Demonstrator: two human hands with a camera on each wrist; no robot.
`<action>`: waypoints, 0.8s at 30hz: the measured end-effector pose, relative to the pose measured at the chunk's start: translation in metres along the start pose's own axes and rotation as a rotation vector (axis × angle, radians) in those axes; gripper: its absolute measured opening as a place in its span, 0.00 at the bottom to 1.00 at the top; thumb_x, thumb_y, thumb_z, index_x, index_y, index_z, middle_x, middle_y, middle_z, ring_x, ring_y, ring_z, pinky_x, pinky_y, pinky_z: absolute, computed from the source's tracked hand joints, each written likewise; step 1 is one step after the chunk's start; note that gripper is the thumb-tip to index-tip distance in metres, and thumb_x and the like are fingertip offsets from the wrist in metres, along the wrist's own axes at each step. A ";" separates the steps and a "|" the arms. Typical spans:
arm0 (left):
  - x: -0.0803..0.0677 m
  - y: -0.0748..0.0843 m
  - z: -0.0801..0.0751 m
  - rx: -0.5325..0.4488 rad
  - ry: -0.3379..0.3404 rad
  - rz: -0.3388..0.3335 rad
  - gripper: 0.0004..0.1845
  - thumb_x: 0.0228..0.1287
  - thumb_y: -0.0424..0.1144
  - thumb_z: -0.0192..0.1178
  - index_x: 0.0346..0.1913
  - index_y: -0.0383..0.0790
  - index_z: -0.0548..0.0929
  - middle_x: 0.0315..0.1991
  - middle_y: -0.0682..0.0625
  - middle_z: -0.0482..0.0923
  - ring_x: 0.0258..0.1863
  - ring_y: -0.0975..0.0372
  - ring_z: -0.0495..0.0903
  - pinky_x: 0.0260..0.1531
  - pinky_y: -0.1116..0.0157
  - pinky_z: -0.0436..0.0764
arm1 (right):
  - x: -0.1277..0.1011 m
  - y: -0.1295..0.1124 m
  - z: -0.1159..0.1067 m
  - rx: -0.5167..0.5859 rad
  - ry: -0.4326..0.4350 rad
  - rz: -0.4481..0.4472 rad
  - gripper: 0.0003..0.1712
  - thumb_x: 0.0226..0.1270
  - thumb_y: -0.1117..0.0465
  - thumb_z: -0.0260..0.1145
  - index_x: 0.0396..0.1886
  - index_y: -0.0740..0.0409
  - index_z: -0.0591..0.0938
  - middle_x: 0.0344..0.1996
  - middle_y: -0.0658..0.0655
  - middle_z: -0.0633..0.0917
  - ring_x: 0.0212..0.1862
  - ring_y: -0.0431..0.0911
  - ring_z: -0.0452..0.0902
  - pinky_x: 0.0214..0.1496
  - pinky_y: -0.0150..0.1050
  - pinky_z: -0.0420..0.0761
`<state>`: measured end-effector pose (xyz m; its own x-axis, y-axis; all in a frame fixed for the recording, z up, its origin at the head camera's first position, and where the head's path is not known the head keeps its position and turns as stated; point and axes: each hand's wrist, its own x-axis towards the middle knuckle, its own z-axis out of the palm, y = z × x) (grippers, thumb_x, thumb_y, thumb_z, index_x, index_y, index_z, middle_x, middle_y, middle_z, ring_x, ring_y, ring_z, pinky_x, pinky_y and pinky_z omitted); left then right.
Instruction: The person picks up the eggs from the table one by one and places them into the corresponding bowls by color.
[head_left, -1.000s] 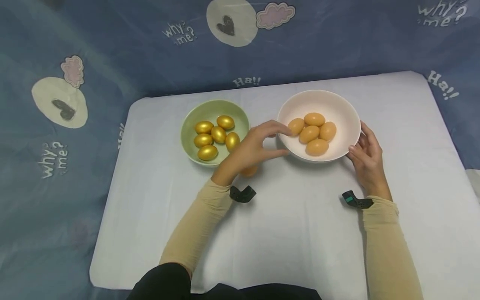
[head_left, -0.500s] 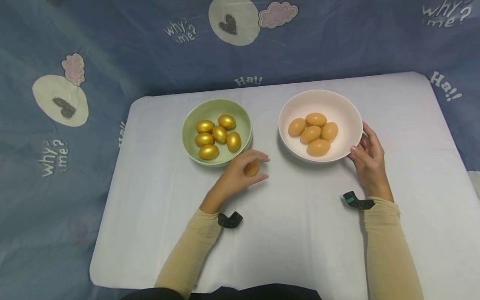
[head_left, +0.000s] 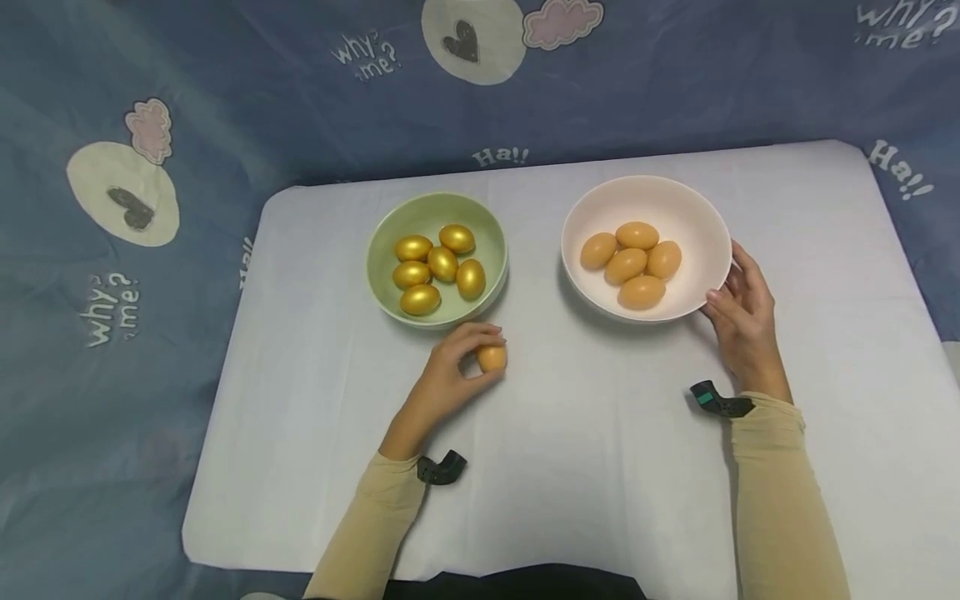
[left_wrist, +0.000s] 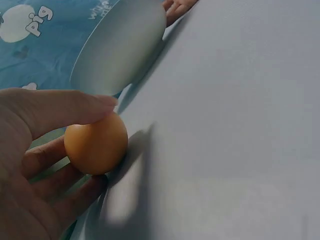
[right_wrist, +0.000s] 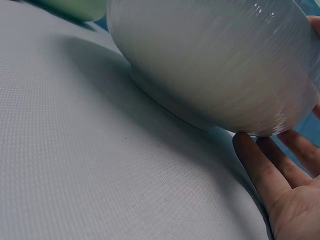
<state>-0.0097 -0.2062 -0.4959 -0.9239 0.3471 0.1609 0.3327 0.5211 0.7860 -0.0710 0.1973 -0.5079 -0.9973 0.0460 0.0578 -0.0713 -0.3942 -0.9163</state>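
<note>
My left hand (head_left: 442, 379) holds an orange-brown egg (head_left: 492, 358) between thumb and fingers, just below the green bowl. In the left wrist view the thumb lies against that egg (left_wrist: 96, 145), with the fingers on its other side. At the right, my right hand (head_left: 745, 329) grips the white bowl (head_left: 697, 217) by its side, thumb at the rim and fingers under the wall. Several orange-brown eggs (head_left: 626, 266) lie inside it. In the right wrist view the fingertips (right_wrist: 244, 142) touch the underside of the bowl (right_wrist: 200, 65).
The green bowl (head_left: 491, 237) with several shiny golden eggs (head_left: 442, 263) stands left of the white one, on a white-covered table (head_left: 585, 467). A blue printed cloth (head_left: 300, 92) hangs behind and at the left.
My left hand has drawn back from the white bowl's rim, down and left, to the lone egg beside the green bowl, and closed around it. The right hand stays at the white bowl.
</note>
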 end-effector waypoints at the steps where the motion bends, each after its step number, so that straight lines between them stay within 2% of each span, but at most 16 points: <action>1: -0.002 0.000 0.000 0.006 0.007 -0.001 0.21 0.56 0.32 0.78 0.54 0.40 0.87 0.61 0.47 0.82 0.66 0.54 0.79 0.70 0.57 0.80 | 0.000 0.000 0.000 0.000 0.003 0.000 0.41 0.67 0.75 0.57 0.80 0.52 0.65 0.78 0.59 0.67 0.72 0.49 0.70 0.63 0.32 0.85; 8: -0.015 0.002 0.000 -0.008 0.048 -0.026 0.21 0.54 0.32 0.79 0.53 0.41 0.88 0.59 0.49 0.83 0.65 0.55 0.80 0.70 0.60 0.80 | 0.000 -0.001 0.000 -0.016 0.011 0.006 0.41 0.67 0.74 0.58 0.80 0.52 0.65 0.78 0.59 0.67 0.72 0.49 0.70 0.63 0.32 0.85; 13: -0.016 0.004 0.001 -0.029 0.069 -0.009 0.21 0.54 0.32 0.79 0.52 0.40 0.88 0.58 0.48 0.84 0.64 0.55 0.80 0.69 0.63 0.80 | 0.001 0.000 -0.001 -0.006 0.001 -0.002 0.41 0.67 0.74 0.58 0.80 0.52 0.65 0.78 0.59 0.67 0.72 0.49 0.70 0.63 0.32 0.85; 18: -0.010 0.008 0.001 -0.064 0.078 0.009 0.21 0.53 0.31 0.79 0.52 0.42 0.89 0.58 0.48 0.84 0.63 0.54 0.81 0.68 0.63 0.81 | 0.002 0.001 -0.002 0.012 -0.013 -0.007 0.42 0.67 0.75 0.58 0.80 0.53 0.64 0.78 0.60 0.66 0.73 0.50 0.69 0.64 0.33 0.85; 24: 0.007 0.021 0.003 -0.120 0.033 0.018 0.22 0.54 0.31 0.79 0.54 0.41 0.88 0.60 0.48 0.83 0.64 0.56 0.80 0.68 0.64 0.81 | 0.002 0.000 -0.003 0.015 -0.011 -0.003 0.42 0.67 0.75 0.58 0.80 0.53 0.64 0.78 0.60 0.65 0.74 0.50 0.68 0.64 0.33 0.85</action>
<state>-0.0083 -0.1905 -0.4797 -0.9246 0.3282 0.1937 0.3258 0.4173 0.8484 -0.0727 0.1998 -0.5091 -0.9972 0.0374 0.0646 -0.0742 -0.4078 -0.9100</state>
